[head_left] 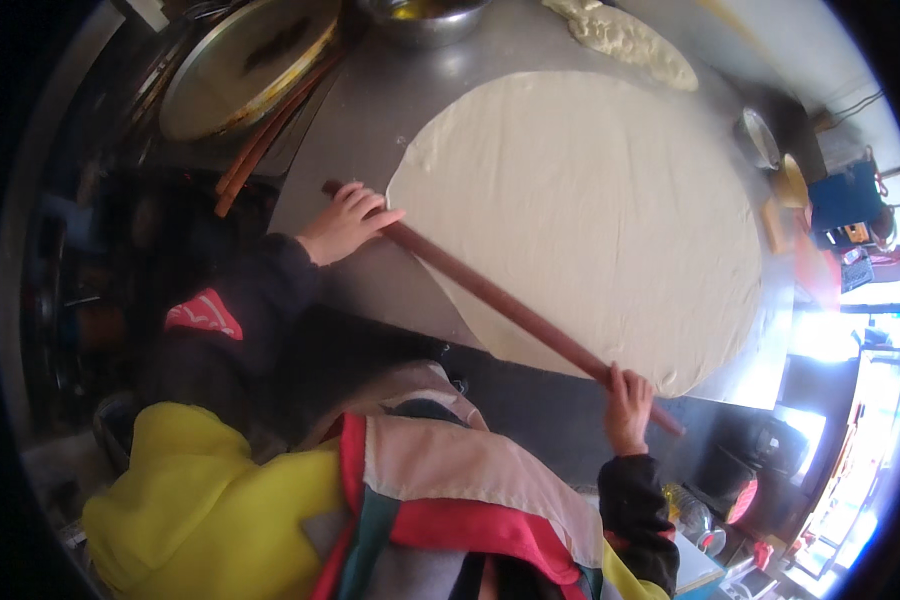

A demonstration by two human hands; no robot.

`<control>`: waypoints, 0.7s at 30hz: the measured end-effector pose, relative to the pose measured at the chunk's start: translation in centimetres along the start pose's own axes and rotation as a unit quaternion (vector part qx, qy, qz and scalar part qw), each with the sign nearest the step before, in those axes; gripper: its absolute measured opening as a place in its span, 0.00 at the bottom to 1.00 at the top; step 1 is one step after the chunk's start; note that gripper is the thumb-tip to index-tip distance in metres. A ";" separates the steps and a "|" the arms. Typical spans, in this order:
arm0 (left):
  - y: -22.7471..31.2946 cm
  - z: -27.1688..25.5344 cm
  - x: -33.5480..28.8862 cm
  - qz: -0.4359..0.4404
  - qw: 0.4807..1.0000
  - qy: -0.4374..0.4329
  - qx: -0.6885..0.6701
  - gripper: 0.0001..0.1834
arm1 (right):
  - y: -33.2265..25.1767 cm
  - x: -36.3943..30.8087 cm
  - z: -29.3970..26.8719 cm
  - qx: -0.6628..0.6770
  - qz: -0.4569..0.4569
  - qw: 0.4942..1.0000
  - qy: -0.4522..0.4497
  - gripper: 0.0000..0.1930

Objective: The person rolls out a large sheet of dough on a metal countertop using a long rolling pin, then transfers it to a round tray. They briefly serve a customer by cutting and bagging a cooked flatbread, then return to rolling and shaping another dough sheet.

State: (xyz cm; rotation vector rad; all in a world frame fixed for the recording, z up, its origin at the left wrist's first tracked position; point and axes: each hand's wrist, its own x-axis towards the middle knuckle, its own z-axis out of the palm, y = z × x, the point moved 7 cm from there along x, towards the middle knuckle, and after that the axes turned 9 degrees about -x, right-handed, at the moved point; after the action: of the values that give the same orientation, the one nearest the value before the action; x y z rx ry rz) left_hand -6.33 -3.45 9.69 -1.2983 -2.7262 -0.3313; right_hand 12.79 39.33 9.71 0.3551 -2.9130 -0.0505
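Observation:
A large sheet of pale dough (590, 220) lies rolled out thin over a metal worktop (355, 150). Across its near edge, slanting from upper left to lower right, runs a long reddish-brown rolling pin (495, 297). My left hand (348, 224) has its fingers over the pin close to the left end, beside the dough's left edge. Toward the other end, my right hand (629, 408) grips the pin just past the dough's near right edge. The undersides of both hands are hidden.
A thick lump of dough (635, 45) lies at the back, with a metal bowl (425, 15) holding yellow liquid to its left. A round griddle (250, 65) stands far left beside wooden sticks (260, 150). Small bowls (760, 138) sit along the right edge.

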 end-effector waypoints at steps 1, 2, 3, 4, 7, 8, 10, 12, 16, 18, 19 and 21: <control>-0.2 -0.3 1.8 -0.014 1.000 0.023 0.004 0.22 | 0.8 0.5 -0.9 -0.006 0.002 1.000 0.005 0.24; -0.5 -0.5 4.0 -0.028 0.998 0.047 0.008 0.24 | 1.7 2.0 -2.2 -0.008 0.032 0.999 0.034 0.22; -0.6 -0.5 6.9 -0.031 0.997 0.071 0.011 0.25 | 3.6 2.6 -1.9 -0.027 0.087 0.996 0.019 0.23; -0.4 0.7 8.1 -0.035 0.998 0.056 0.001 0.27 | 4.4 3.1 -0.7 -0.033 0.095 0.995 -0.001 0.26; -1.3 4.4 11.4 -0.059 0.998 0.012 -0.036 0.33 | 4.4 5.1 3.4 -0.009 0.131 0.986 -0.097 0.37; -2.4 5.1 13.1 -0.065 0.996 0.005 -0.057 0.34 | 5.7 5.4 4.8 0.007 0.174 0.975 -0.137 0.41; -4.7 5.7 18.0 -0.050 0.995 0.030 -0.080 0.34 | 10.2 8.4 7.0 -0.043 0.201 0.974 -0.100 0.36; -7.4 5.7 26.0 -0.060 0.993 0.091 -0.038 0.32 | 15.1 14.7 7.7 -0.077 0.237 0.965 -0.080 0.32; -9.4 4.4 31.2 -0.063 0.991 0.119 -0.024 0.30 | 18.4 19.4 6.7 -0.101 0.234 0.962 -0.094 0.28; -7.8 5.0 26.2 -0.042 0.991 0.059 -0.111 0.35 | 15.7 16.6 6.2 -0.085 0.194 0.969 -0.125 0.29; -7.8 6.9 23.6 -0.021 0.989 -0.036 -0.141 0.37 | 14.7 15.2 6.9 -0.067 0.179 0.968 -0.163 0.29; -8.9 7.1 26.1 0.000 0.994 0.015 -0.113 0.35 | 16.5 14.7 9.2 -0.067 0.214 0.969 -0.102 0.28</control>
State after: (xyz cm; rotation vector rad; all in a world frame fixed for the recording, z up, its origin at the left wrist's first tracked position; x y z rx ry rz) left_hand -29.68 12.45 6.33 -1.3314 -2.7274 -0.6704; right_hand -6.94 51.89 4.62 -0.3232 -3.0954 -0.2281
